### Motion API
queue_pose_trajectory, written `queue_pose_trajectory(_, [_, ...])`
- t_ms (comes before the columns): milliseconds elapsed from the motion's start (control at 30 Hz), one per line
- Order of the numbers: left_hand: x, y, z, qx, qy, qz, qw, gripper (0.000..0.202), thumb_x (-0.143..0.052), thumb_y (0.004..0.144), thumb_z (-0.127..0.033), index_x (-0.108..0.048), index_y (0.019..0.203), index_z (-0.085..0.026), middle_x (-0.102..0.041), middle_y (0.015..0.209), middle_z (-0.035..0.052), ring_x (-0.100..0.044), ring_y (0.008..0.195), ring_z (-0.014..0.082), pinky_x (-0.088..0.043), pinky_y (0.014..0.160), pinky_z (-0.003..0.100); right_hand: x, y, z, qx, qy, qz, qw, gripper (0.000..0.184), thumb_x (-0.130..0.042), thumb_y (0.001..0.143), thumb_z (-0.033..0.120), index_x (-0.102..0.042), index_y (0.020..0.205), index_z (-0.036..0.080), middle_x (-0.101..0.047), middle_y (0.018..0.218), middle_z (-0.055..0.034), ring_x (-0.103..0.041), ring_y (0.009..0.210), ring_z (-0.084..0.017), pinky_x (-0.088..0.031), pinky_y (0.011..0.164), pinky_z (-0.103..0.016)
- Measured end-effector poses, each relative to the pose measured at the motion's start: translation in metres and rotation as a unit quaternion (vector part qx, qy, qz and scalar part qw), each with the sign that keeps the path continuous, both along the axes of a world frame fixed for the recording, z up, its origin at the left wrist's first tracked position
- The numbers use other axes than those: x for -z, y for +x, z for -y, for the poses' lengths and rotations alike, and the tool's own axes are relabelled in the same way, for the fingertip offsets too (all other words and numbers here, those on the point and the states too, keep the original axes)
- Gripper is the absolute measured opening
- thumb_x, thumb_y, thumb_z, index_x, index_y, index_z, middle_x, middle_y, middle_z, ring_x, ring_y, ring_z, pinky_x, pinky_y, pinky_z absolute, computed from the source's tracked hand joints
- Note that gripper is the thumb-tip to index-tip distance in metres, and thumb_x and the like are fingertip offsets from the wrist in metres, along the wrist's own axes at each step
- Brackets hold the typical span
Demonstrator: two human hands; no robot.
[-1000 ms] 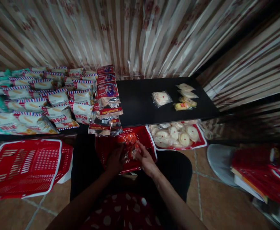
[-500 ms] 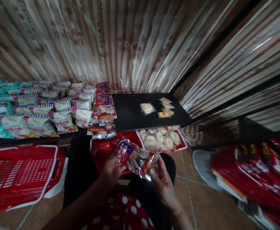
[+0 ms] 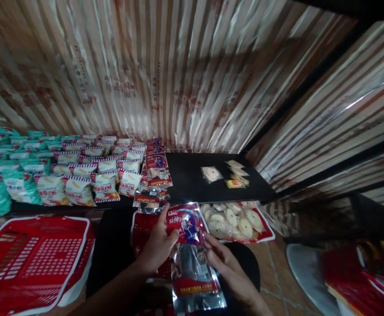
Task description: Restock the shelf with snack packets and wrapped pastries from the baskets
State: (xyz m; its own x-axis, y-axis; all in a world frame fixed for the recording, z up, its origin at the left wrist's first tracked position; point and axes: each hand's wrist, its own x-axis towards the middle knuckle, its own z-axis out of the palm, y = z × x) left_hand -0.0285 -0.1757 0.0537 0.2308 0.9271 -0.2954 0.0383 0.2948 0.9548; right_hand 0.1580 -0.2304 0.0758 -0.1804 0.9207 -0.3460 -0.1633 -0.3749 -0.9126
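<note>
A red, purple and silver snack packet (image 3: 195, 267) with a clear window is held upright in front of me. My left hand (image 3: 159, 239) grips its upper left side, thumb on the front. At the right edge, the fingers of my right hand (image 3: 223, 259) pinch it. Beyond my left hand, similar red packets (image 3: 155, 169) lie overlapping in a column on the black shelf (image 3: 188, 184). Behind the held packet, a red basket (image 3: 142, 232) is partly hidden. Beside it, round pale discs in clear wrappers (image 3: 231, 219) fill a red basket section with a white rim.
Rows of white snack bags (image 3: 104, 186) and teal bags (image 3: 23, 186) stand on the shelf's left. A wrapped pale disc (image 3: 211, 174) and small yellow packets (image 3: 236, 182) lie at its right. An overturned-looking red basket (image 3: 37, 259) is at lower left; a grey stool (image 3: 305, 272) stands right.
The packet has turned from slanting sideways to upright, its printed front facing me. Both hands have shifted along its edges. The camera view has tilted up and moved left.
</note>
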Motion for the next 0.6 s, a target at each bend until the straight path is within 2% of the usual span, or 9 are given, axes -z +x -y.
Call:
queue_pose_trajectory(67, [-0.005, -0.001, -0.006, -0.011, -0.01, 0.037, 0.999, 0.076, -0.051, 0.079, -0.028, -0.013, 0.145, -0.02, -0.069, 0.091, 0.0031, -0.064, 0.071, 0.0136, -0.051, 0.068, 0.026, -0.001, -0.017, -0.015, 0.004, -0.005, 0.017, 1.0, 0.046, -0.073, 0.067, 0.049, -0.065, 0.104, 0.024, -0.069, 0.087, -0.0044, -0.064, 0.073, -0.019, -0.051, 0.07, -0.031])
queue_pose_trajectory(167, [-0.014, -0.01, -0.018, -0.056, 0.015, 0.062, 0.996, 0.073, -0.049, 0.082, -0.033, -0.014, 0.144, -0.018, -0.068, 0.085, 0.0025, -0.062, 0.067, 0.0135, -0.051, 0.065, 0.027, -0.002, -0.033, -0.038, 0.07, -0.011, 0.014, 0.997, 0.037, -0.075, 0.063, 0.049, -0.065, 0.086, 0.021, -0.064, 0.065, 0.0015, -0.057, 0.055, -0.013, -0.048, 0.056, -0.025])
queue_pose_trajectory(233, [-0.017, -0.019, -0.024, -0.087, 0.052, 0.042, 0.994, 0.061, -0.045, 0.085, -0.036, -0.025, 0.14, -0.018, -0.067, 0.089, 0.0047, -0.063, 0.074, 0.0152, -0.052, 0.069, 0.029, -0.004, -0.034, -0.057, 0.123, -0.028, 0.007, 0.992, 0.038, -0.077, 0.06, 0.05, -0.061, 0.078, 0.021, -0.059, 0.057, 0.0039, -0.052, 0.046, -0.011, -0.044, 0.048, -0.023])
queue_pose_trajectory(300, [-0.013, -0.03, -0.028, -0.126, 0.106, -0.023, 0.986, 0.046, -0.043, 0.086, -0.036, -0.043, 0.129, -0.019, -0.065, 0.104, 0.0078, -0.062, 0.092, 0.0184, -0.051, 0.082, 0.033, -0.007, -0.032, -0.08, 0.164, -0.038, -0.001, 0.986, 0.041, -0.078, 0.056, 0.051, -0.059, 0.076, 0.021, -0.057, 0.053, 0.0049, -0.049, 0.042, -0.01, -0.041, 0.043, -0.021])
queue_pose_trajectory(333, [-0.009, -0.036, -0.028, -0.154, 0.143, -0.066, 0.975, 0.04, -0.043, 0.086, -0.035, -0.051, 0.122, -0.02, -0.062, 0.112, 0.0084, -0.059, 0.103, 0.02, -0.048, 0.09, 0.036, -0.008, -0.03, -0.094, 0.178, -0.032, -0.001, 0.984, 0.041, -0.078, 0.055, 0.05, -0.059, 0.076, 0.021, -0.057, 0.054, 0.0048, -0.049, 0.042, -0.01, -0.041, 0.042, -0.021])
queue_pose_trajectory(400, [0.006, -0.049, -0.029, -0.221, 0.226, -0.148, 0.937, 0.031, -0.044, 0.085, -0.033, -0.058, 0.11, -0.021, -0.056, 0.123, 0.0082, -0.049, 0.117, 0.0217, -0.037, 0.103, 0.041, -0.008, -0.028, -0.121, 0.18, -0.004, 0.014, 0.983, 0.038, -0.077, 0.057, 0.047, -0.058, 0.077, 0.02, -0.06, 0.056, 0.0034, -0.053, 0.046, -0.012, -0.043, 0.045, -0.022])
queue_pose_trajectory(467, [0.026, -0.061, -0.029, -0.279, 0.276, -0.187, 0.9, 0.03, -0.044, 0.085, -0.033, -0.058, 0.109, -0.021, -0.053, 0.126, 0.0092, -0.045, 0.121, 0.0222, -0.032, 0.107, 0.044, -0.006, -0.029, -0.146, 0.162, -0.001, 0.042, 0.986, 0.034, -0.071, 0.063, 0.048, -0.056, 0.076, 0.02, -0.061, 0.057, 0.0016, -0.057, 0.049, -0.014, -0.045, 0.046, -0.025])
queue_pose_trajectory(533, [0.046, -0.07, -0.029, -0.32, 0.26, -0.187, 0.892, 0.033, -0.045, 0.085, -0.035, -0.055, 0.112, -0.02, -0.052, 0.127, 0.0108, -0.045, 0.122, 0.0227, -0.032, 0.107, 0.044, -0.001, -0.034, -0.166, 0.144, -0.026, 0.055, 0.988, 0.03, -0.065, 0.069, 0.047, -0.054, 0.077, 0.02, -0.062, 0.058, 0.0, -0.059, 0.051, -0.017, -0.046, 0.048, -0.027])
queue_pose_trajectory(600, [0.06, -0.077, -0.031, -0.336, 0.189, -0.158, 0.909, 0.037, -0.045, 0.085, -0.036, -0.051, 0.117, -0.019, -0.052, 0.127, 0.0117, -0.047, 0.12, 0.0233, -0.035, 0.105, 0.043, 0.003, -0.041, -0.179, 0.137, -0.057, 0.049, 0.988, 0.025, -0.059, 0.074, 0.044, -0.052, 0.078, 0.021, -0.063, 0.06, -0.0015, -0.061, 0.053, -0.018, -0.048, 0.049, -0.029])
